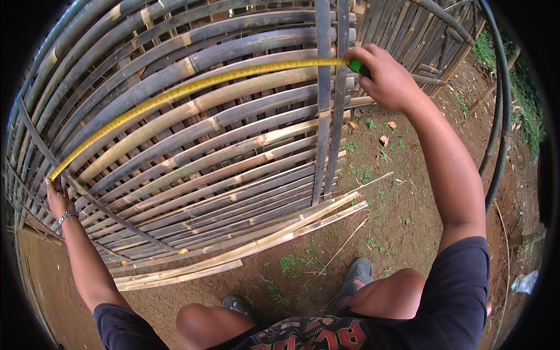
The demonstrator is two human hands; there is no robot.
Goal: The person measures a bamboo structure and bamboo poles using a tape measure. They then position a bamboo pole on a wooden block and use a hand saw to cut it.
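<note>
A yellow measuring tape [175, 93] stretches across a woven bamboo fence panel [192, 157] that lies before me. My left hand [57, 195], with a metal bracelet on its wrist, presses the tape's end against the panel's left edge. My right hand [385, 79] grips the green tape case [360, 67] at the panel's right side, beside two dark upright slats [329, 116]. The tape runs taut between both hands, bowed by the lens.
Loose pale bamboo strips [245, 251] lie on the brown dirt along the panel's near edge. Another bamboo panel [420, 35] stands at the upper right. A dark hose [501, 105] curves down the right side. My knees and sandalled feet [356, 277] are below.
</note>
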